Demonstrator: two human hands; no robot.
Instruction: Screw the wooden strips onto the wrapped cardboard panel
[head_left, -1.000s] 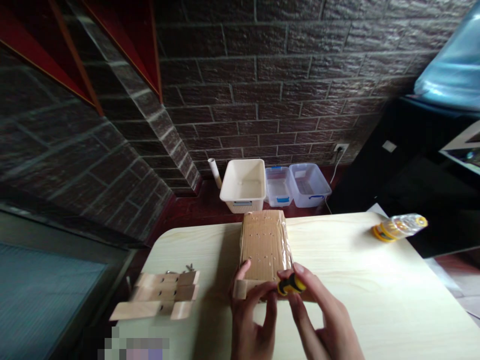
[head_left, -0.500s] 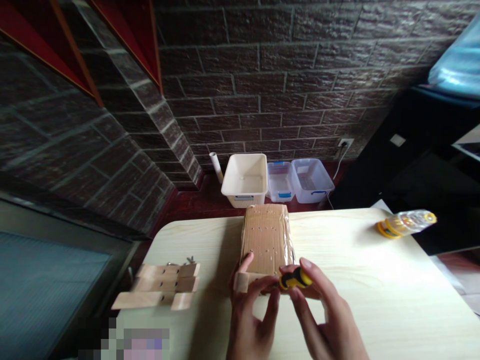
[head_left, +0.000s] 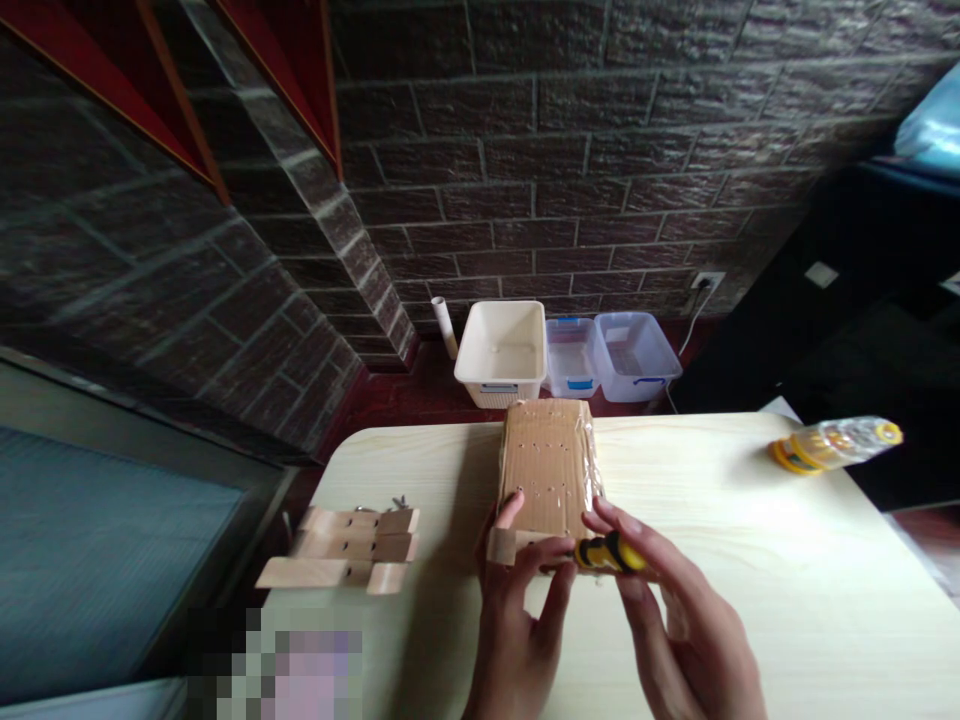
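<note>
A cardboard box with several small holes in its top and clear tape along its right side lies on the pale wooden table. My left hand pinches a small wooden block against the box's near end. My right hand grips a yellow and black screwdriver handle, which points left towards the block.
Several wooden blocks lie at the table's left edge, with small metal screws behind them. A plastic bottle lies on its side at the far right. On the floor behind stand a cream bin and two clear bins.
Both hands stay on the block and screwdriver at the box's near end. The view has shifted a little left and down, so everything sits further right.
</note>
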